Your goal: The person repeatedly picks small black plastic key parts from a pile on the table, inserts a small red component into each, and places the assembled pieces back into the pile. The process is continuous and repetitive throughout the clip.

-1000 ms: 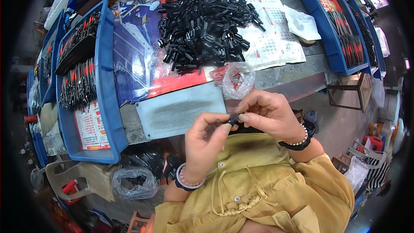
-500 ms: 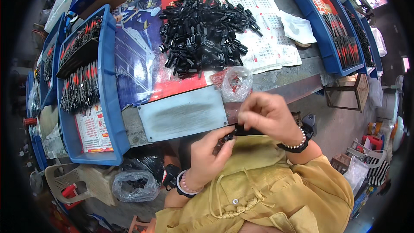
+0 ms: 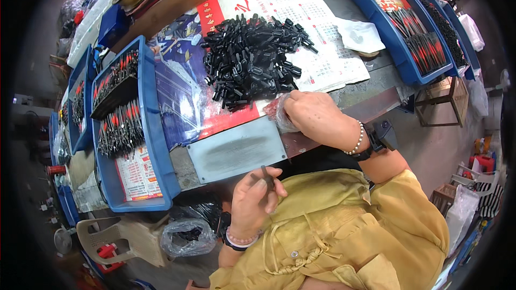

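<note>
My left hand (image 3: pixel 248 207) is closed on a small black plastic part (image 3: pixel 265 176) that pokes up between thumb and fingers, just off the table's front edge. My right hand (image 3: pixel 318 117) reaches over that edge, its fingers dipping into a clear plastic bag (image 3: pixel 283 120) with small red pieces. Those fingertips are hidden, so I cannot make out whether they grip anything. Behind the bag lies a big heap of black plastic parts (image 3: pixel 250 64), each with a narrow stem. A pale metal plate (image 3: pixel 236 150) with a dark smudged middle lies at the front edge, close to my left hand.
A blue tray (image 3: pixel 161 156) on the left holds rows of black-and-red pieces. Another blue tray (image 3: pixel 395 48) at the right holds similar ones. A white cloth-like sheet (image 3: pixel 359 35) lies right of the heap. A plastic chair (image 3: pixel 121 239) and a bag (image 3: pixel 188 236) are below left.
My right hand has left my left hand and moved up and forward into the plastic bag. My left hand has lowered slightly, keeping the black part. The view has shifted a little.
</note>
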`<move>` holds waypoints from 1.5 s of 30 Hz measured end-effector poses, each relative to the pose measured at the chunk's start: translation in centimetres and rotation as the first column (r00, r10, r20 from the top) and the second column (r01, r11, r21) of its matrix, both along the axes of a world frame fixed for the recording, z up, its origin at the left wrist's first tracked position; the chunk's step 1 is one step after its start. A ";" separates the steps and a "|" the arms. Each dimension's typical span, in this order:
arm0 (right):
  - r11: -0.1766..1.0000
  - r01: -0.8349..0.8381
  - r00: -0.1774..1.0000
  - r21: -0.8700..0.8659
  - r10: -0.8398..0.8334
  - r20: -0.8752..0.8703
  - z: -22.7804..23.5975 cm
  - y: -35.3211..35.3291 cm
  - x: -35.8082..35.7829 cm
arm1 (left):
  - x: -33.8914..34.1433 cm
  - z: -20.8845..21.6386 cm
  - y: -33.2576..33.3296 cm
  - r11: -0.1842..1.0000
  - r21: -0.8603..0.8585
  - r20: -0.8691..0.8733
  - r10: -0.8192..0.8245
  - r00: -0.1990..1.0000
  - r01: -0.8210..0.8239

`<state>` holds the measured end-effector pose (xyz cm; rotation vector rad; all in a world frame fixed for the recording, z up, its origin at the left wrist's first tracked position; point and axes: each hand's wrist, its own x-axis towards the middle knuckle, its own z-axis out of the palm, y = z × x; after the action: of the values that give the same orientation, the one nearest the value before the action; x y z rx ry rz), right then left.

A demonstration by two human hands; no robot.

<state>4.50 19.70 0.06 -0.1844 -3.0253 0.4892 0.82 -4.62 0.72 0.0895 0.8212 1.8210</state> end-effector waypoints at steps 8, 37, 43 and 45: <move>0.994 0.002 0.999 -0.106 0.004 0.054 0.3 0.8 -0.7 | -0.3 0.6 0.8 0.999 -0.023 -0.065 -0.039 0.997 0.038; -0.326 0.208 0.942 -0.922 -0.189 0.279 2.1 -2.1 3.7 | -1.2 1.0 5.1 0.983 -0.159 -0.250 -0.134 0.959 0.096; -0.309 0.196 0.951 -0.931 -0.171 0.257 1.9 -2.5 3.8 | -1.1 0.8 4.6 0.987 -0.126 -0.220 -0.121 0.968 0.095; -0.223 0.181 0.956 -0.958 -0.187 0.224 2.0 -2.8 4.1 | -1.2 0.9 4.3 0.981 -0.167 -0.225 -0.139 0.964 0.103</move>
<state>8.59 16.94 2.03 -0.6585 -1.5146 2.6685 -0.34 -0.29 1.58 0.2553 1.0971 1.6453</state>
